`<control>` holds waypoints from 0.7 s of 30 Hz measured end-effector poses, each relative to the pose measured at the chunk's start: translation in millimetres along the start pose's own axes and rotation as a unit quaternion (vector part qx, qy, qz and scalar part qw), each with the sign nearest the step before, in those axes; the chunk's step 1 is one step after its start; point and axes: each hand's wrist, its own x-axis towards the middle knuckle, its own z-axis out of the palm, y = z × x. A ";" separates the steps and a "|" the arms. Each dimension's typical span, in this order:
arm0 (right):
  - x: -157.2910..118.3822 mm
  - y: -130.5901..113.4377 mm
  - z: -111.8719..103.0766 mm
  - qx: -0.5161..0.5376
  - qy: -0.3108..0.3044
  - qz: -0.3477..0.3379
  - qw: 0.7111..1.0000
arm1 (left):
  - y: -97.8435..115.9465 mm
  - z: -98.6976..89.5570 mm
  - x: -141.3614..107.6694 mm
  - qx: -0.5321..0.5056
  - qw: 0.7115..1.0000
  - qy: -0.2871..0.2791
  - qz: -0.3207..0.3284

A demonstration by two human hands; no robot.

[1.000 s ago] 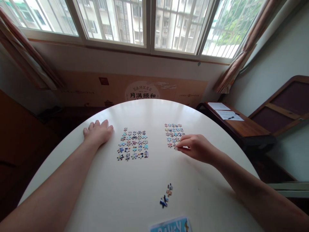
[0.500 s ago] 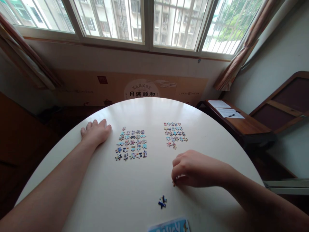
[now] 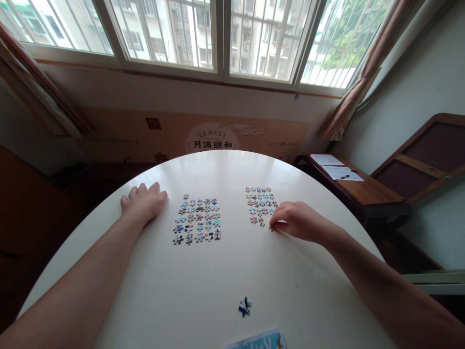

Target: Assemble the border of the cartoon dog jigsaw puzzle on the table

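Between the fingertips of my right hand [image 3: 296,220] is a small jigsaw puzzle piece [image 3: 271,228], held at the lower right end of the right group of puzzle pieces [image 3: 259,203], which lie in rows. My left hand [image 3: 143,202] rests on the table with its fingers spread and holds nothing. Just right of it lies the left group of puzzle pieces [image 3: 198,220], also in rows. Nearer to me, a few dark blue puzzle pieces [image 3: 244,307] lie close together or overlapping; I cannot tell which.
The round white table [image 3: 181,291] fills the middle. A blue printed box or card [image 3: 259,341] is cut off at the bottom edge. At the right, a wooden side table [image 3: 370,186] bears papers [image 3: 341,173] and a pen. Barred windows [image 3: 261,41] are behind.
My right hand has moved away from me, from near the dark blue pieces to the right group, carrying the puzzle piece. My left hand has stayed in place.
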 end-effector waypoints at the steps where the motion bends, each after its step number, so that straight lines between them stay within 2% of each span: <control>1: 0.6 -0.6 1.3 -0.006 0.007 -0.001 1.000 | 0.3 -0.5 -0.4 -0.001 1.000 0.000 0.000; 9: 5.9 6.7 12.4 -0.037 0.055 0.003 0.998 | 1.7 -1.8 -0.7 -0.009 1.000 0.001 -0.010; 21: 6.6 8.7 16.4 -0.061 0.058 0.019 0.996 | -0.8 2.6 2.9 0.002 1.000 0.015 -0.004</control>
